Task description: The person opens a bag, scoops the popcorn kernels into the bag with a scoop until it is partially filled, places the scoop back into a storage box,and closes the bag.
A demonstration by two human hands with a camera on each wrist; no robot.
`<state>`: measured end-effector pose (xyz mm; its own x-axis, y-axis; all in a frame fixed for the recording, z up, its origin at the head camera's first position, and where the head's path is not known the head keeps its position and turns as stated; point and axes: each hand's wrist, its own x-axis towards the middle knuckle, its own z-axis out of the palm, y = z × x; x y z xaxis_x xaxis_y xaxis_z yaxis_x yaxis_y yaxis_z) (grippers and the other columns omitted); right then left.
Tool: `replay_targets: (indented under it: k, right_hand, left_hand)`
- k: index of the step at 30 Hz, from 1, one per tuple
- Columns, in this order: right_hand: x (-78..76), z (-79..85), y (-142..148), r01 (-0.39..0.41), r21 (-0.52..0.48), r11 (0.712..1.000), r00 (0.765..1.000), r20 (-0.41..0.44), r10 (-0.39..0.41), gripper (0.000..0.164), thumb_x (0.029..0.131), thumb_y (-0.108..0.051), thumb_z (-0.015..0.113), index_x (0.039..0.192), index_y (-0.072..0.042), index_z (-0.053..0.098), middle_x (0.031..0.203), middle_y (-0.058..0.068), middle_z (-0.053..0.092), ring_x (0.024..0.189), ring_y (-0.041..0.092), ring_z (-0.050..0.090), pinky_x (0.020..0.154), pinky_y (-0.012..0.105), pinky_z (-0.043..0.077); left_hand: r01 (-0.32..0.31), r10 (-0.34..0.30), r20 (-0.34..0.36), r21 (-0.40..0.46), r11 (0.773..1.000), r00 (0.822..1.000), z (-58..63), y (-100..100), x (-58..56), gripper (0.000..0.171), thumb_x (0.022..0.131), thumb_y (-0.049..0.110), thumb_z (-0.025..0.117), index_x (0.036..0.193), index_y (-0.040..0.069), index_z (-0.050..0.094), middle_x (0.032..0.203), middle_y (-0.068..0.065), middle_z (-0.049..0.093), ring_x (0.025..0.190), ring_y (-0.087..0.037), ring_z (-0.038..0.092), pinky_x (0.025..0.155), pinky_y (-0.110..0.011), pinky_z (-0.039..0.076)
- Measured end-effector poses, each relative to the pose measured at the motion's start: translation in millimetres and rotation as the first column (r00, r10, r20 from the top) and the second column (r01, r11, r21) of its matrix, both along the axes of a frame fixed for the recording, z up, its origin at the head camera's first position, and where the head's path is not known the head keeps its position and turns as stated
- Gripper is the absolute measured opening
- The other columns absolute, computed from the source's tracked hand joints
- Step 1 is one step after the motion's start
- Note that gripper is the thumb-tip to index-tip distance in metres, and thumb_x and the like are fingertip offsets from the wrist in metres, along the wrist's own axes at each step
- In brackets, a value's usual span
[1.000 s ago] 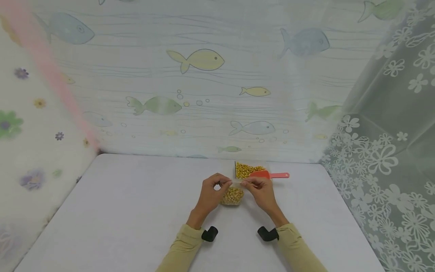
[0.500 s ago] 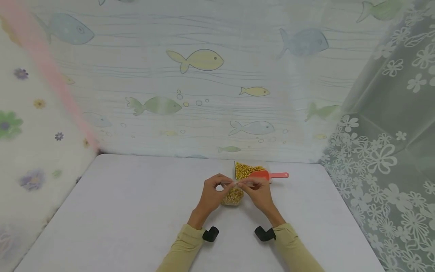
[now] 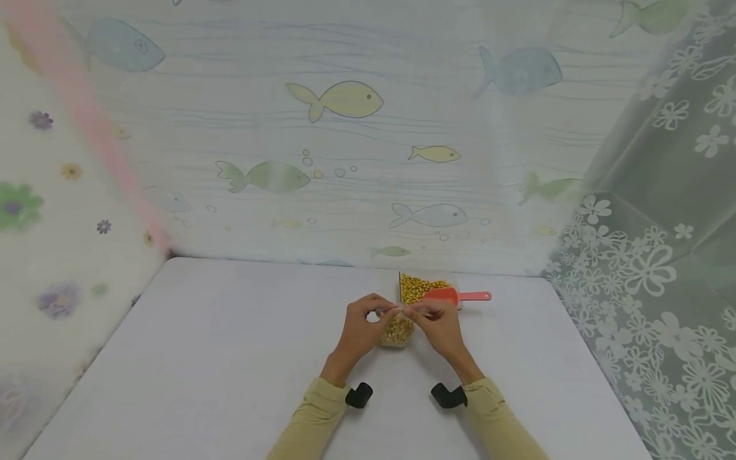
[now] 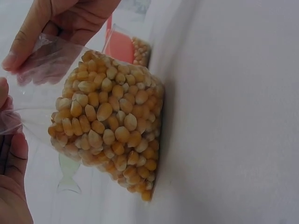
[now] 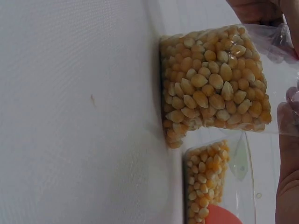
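Observation:
A clear plastic bag (image 3: 397,333) of corn kernels stands upright on the white table, its filled base down. My left hand (image 3: 358,331) pinches the bag's top edge from the left. Pinching the same edge from the right is my right hand (image 3: 444,327), and the fingertips of the two hands almost meet. In the left wrist view the bag's kernels (image 4: 110,116) bulge below thin, gathered film, with the right hand (image 4: 77,21) above and the left hand (image 4: 14,182) below. The right wrist view shows the bag (image 5: 215,77) full in its lower part.
Behind the bag, a clear container (image 3: 400,289) holds more corn kernels. A red scoop (image 3: 443,295) lies in it, handle pointing right over the edge. The table (image 3: 230,358) meets a fish-print curtain (image 3: 339,191) at the back.
My hands have drawn closer together along the bag's top edge, the right moving slightly left. Over the last half second they stay nearly still; the head view shifts a little.

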<state>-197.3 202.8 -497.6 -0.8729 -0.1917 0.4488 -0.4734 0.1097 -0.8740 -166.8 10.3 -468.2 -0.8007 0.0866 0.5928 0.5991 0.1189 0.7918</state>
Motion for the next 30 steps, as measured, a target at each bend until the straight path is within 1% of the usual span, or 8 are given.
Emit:
replay_targets:
  k: [4, 9, 11, 17, 19, 23, 26, 30]
  right_hand:
    - [-0.4, -0.4, 4.6, 0.001, 0.0, 1.0, 1.0, -0.028, -0.001, 0.008, 0.089, 0.006, 0.072, 0.094, 0.005, 0.078, 0.087, 0.01, 0.077, 0.053, 0.0, 0.039, 0.045, 0.02, 0.031]
    - [0.3, 0.2, 11.0, 0.058, -0.005, 0.998, 0.998, 0.007, -0.058, 0.008, 0.086, 0.006, 0.076, 0.093, 0.009, 0.077, 0.086, 0.007, 0.078, 0.069, -0.001, 0.063, 0.057, 0.016, 0.05]
    - [0.1, 0.2, 12.9, 0.08, -0.004, 0.997, 0.997, 0.02, -0.08, 0.007, 0.085, 0.005, 0.077, 0.091, 0.009, 0.077, 0.085, 0.008, 0.078, 0.074, 0.0, 0.068, 0.062, 0.017, 0.055]
    - [0.8, 3.3, 15.7, 0.106, -0.003, 0.994, 0.994, 0.034, -0.106, 0.009, 0.082, 0.005, 0.08, 0.088, 0.01, 0.077, 0.082, 0.019, 0.076, 0.074, 0.0, 0.071, 0.061, 0.016, 0.056]
    - [0.5, 4.1, 16.7, 0.115, -0.002, 0.993, 0.992, 0.048, -0.114, 0.008, 0.081, 0.006, 0.08, 0.087, 0.011, 0.077, 0.081, 0.017, 0.076, 0.071, -0.001, 0.07, 0.059, 0.015, 0.054]
    - [0.9, 6.6, 20.4, 0.118, 0.042, 0.992, 0.99, 0.076, -0.121, 0.008, 0.083, 0.001, 0.081, 0.088, 0.008, 0.078, 0.08, 0.011, 0.077, 0.065, -0.002, 0.063, 0.053, 0.015, 0.046]
    - [1.8, 10.3, 24.7, 0.102, 0.102, 0.99, 0.99, 0.089, -0.111, 0.008, 0.085, -0.002, 0.08, 0.089, 0.005, 0.079, 0.084, 0.009, 0.077, 0.069, -0.001, 0.064, 0.057, 0.016, 0.049]
    - [0.9, 16.7, 29.7, 0.087, 0.15, 0.985, 0.989, 0.102, -0.103, 0.012, 0.088, -0.005, 0.078, 0.094, 0.005, 0.079, 0.092, 0.015, 0.078, 0.08, 0.0, 0.069, 0.067, 0.018, 0.056]
  left_hand:
    - [0.001, -0.001, -0.006, -0.001, 1.0, 1.0, 0.6, 0.8, 0.6, 0.004, 0.087, -0.007, 0.074, 0.09, -0.006, 0.077, 0.082, -0.017, 0.071, 0.072, -0.023, 0.06, 0.068, -0.026, 0.052]
    - [-0.007, 0.008, 0.039, -0.018, 1.0, 0.999, 3.8, -2.1, 3.0, 0.006, 0.089, -0.005, 0.073, 0.092, -0.006, 0.077, 0.085, -0.016, 0.072, 0.073, -0.019, 0.059, 0.068, -0.025, 0.05]
    - [-0.007, 0.009, 0.059, -0.033, 0.999, 0.998, 5.0, -4.4, 4.0, 0.007, 0.09, -0.004, 0.072, 0.094, -0.007, 0.077, 0.086, -0.016, 0.072, 0.073, -0.017, 0.057, 0.068, -0.024, 0.049]
    - [-0.015, 0.018, 0.055, -0.061, 0.998, 0.998, 5.0, -10.5, 3.7, 0.008, 0.09, -0.004, 0.072, 0.094, -0.007, 0.077, 0.085, -0.016, 0.072, 0.072, -0.015, 0.056, 0.067, -0.022, 0.048]
    - [-0.019, 0.022, 0.04, -0.063, 0.998, 0.999, 4.8, -11.6, 2.7, 0.007, 0.089, -0.004, 0.073, 0.093, -0.006, 0.078, 0.084, -0.016, 0.072, 0.071, -0.015, 0.056, 0.066, -0.022, 0.049]
    - [-0.029, 0.03, 0.033, -0.048, 0.998, 0.999, -7.6, -13.4, -6.2, 0.006, 0.087, -0.004, 0.075, 0.091, -0.005, 0.079, 0.08, -0.015, 0.071, 0.069, -0.016, 0.057, 0.065, -0.026, 0.05]
    - [-0.029, 0.03, 0.043, -0.025, 0.999, 0.999, -19.6, -14.8, -14.5, 0.005, 0.085, -0.003, 0.077, 0.089, -0.003, 0.079, 0.077, -0.013, 0.071, 0.068, -0.015, 0.057, 0.064, -0.03, 0.051]
    - [-0.018, 0.018, 0.054, -0.011, 1.0, 0.998, -22.2, -15.7, -20.8, 0.004, 0.087, 0.005, 0.078, 0.09, 0.004, 0.081, 0.079, -0.008, 0.072, 0.07, -0.014, 0.058, 0.065, -0.033, 0.051]
